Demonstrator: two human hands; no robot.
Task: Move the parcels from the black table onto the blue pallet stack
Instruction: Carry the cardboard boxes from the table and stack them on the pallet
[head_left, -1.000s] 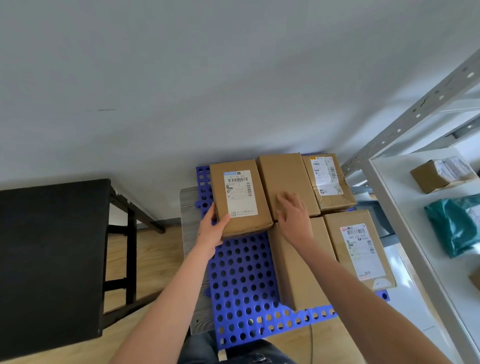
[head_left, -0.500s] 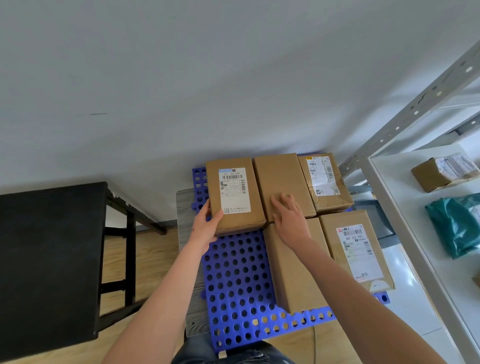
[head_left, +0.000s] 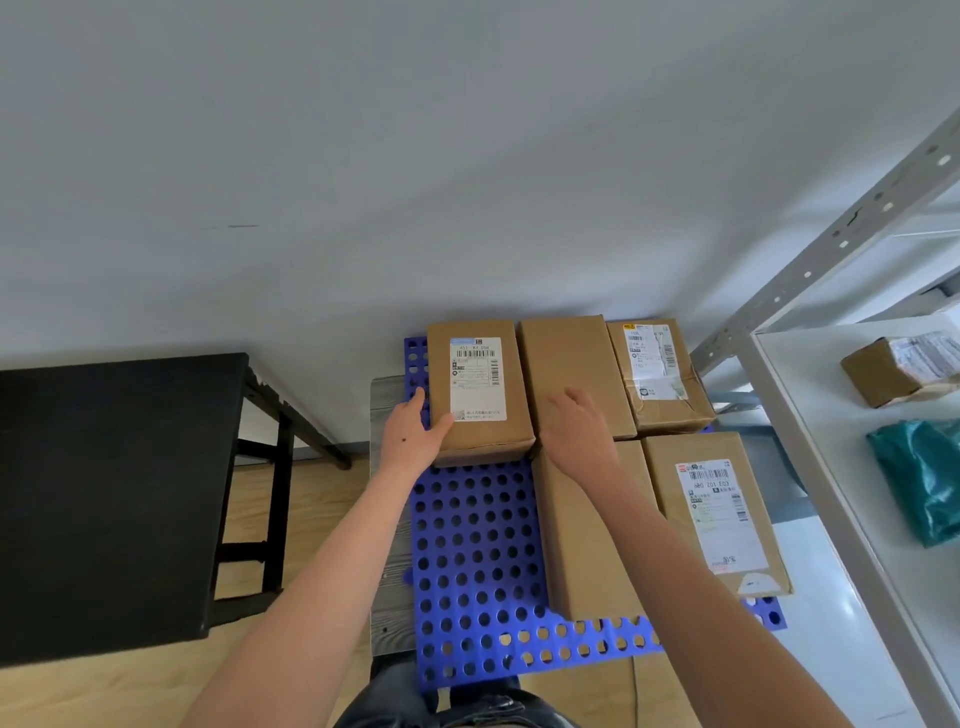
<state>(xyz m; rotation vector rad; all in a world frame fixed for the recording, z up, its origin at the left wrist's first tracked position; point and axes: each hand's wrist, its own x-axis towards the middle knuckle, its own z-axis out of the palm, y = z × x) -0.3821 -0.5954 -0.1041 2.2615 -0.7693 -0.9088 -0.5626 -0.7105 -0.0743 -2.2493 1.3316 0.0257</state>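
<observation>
Brown cardboard makes up the labelled parcel (head_left: 478, 395), a flat oblong box with a white barcode sticker on its top face. It lies at the far left of the blue pallet (head_left: 472, 545), first in a back row of three, touching the plain box (head_left: 566, 358) to its right. The left hand (head_left: 413, 436) grips its near left corner, thumb on top and fingers curled round the side. The right hand (head_left: 576, 431) lies flat on the plain box, its fingers (head_left: 576, 400) straight and holding nothing.

The step looks like seating this parcel in line. To do it well, the left hand should press the parcel snug against the plain box and square its near edge with its neighbours, while the right hand steadies the plain box so the row does not shift. Only then should the grip let go.

A taped box (head_left: 657, 374) ends the back row. Nearer the person lie a long plain box (head_left: 571, 545) and a large labelled box (head_left: 717, 509). Bare pallet holes show in front of the held parcel, leaving room for more. The black surface (head_left: 104, 493) stands well apart to the left.
</observation>
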